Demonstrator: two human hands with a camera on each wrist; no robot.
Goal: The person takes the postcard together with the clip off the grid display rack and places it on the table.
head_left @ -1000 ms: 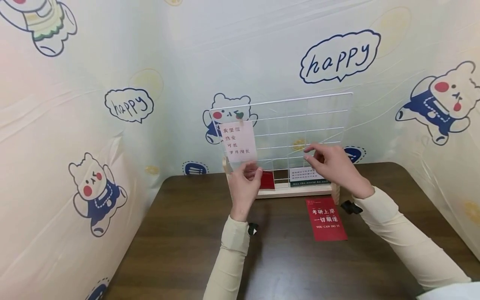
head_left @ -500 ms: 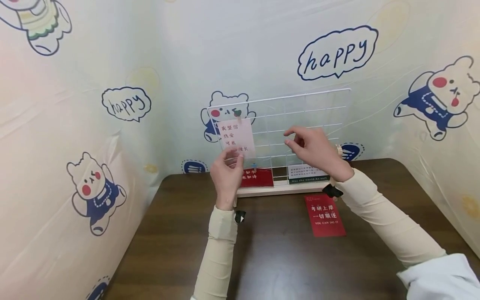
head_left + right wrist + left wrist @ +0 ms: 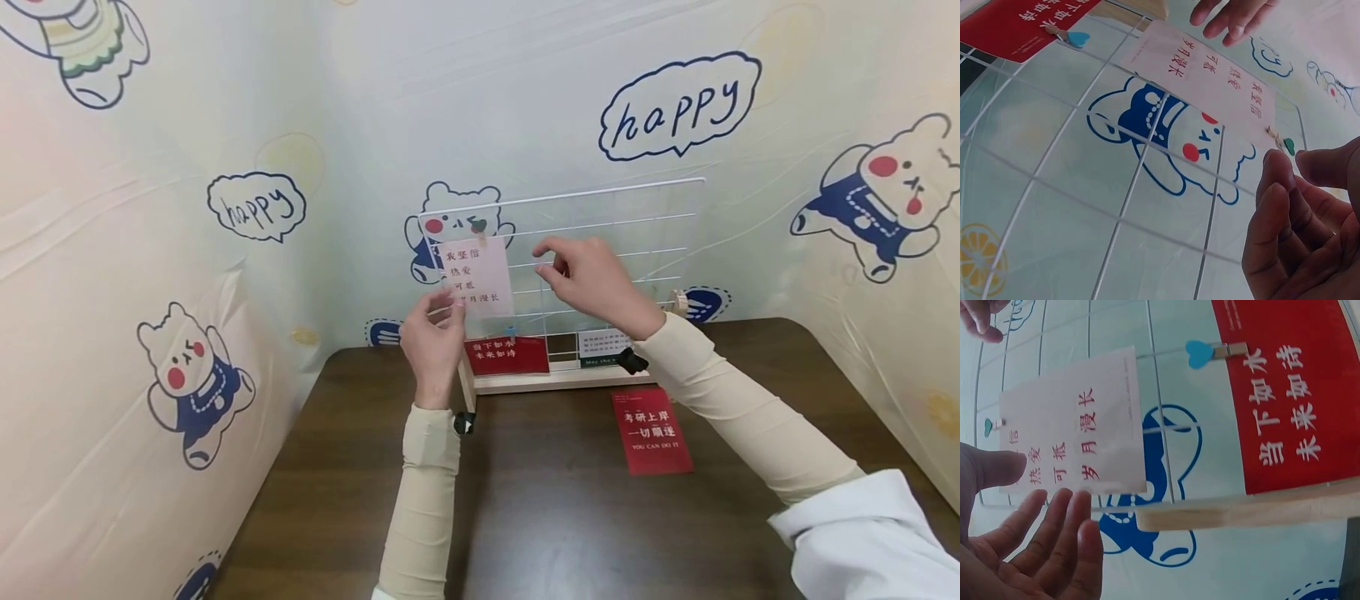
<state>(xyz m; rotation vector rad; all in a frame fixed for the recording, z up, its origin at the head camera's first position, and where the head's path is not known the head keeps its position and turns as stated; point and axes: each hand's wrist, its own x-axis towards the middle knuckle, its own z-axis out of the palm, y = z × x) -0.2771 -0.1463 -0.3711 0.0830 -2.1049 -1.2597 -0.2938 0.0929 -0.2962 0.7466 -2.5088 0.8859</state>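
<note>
A white wire grid [image 3: 600, 192] stands in a wooden base [image 3: 555, 382]. On its left part hangs a pale pink card [image 3: 486, 271] with red writing, held by a clothespin with a green heart [image 3: 1289, 146]. My left hand [image 3: 433, 346] is at the card's lower left edge, thumb and fingers apart; whether it touches the card I cannot tell. To the card's right, before the wires, my right hand [image 3: 592, 283] is raised with bent fingers and a gap to the thumb, holding nothing. Below the pink card is a red card [image 3: 506, 358] with a blue-heart clothespin [image 3: 1200, 355].
A white and dark green card [image 3: 598, 343] sits low on the grid's right part. Another red card [image 3: 652, 433] lies on the brown table [image 3: 540, 500] in front of the base. A patterned cloth [image 3: 525, 100] hangs behind.
Both hands have moved left. My left hand has also risen to the pink card's edge, uncovering the lower red card. My right hand has come up from the grid's right side, nearer the pink card.
</note>
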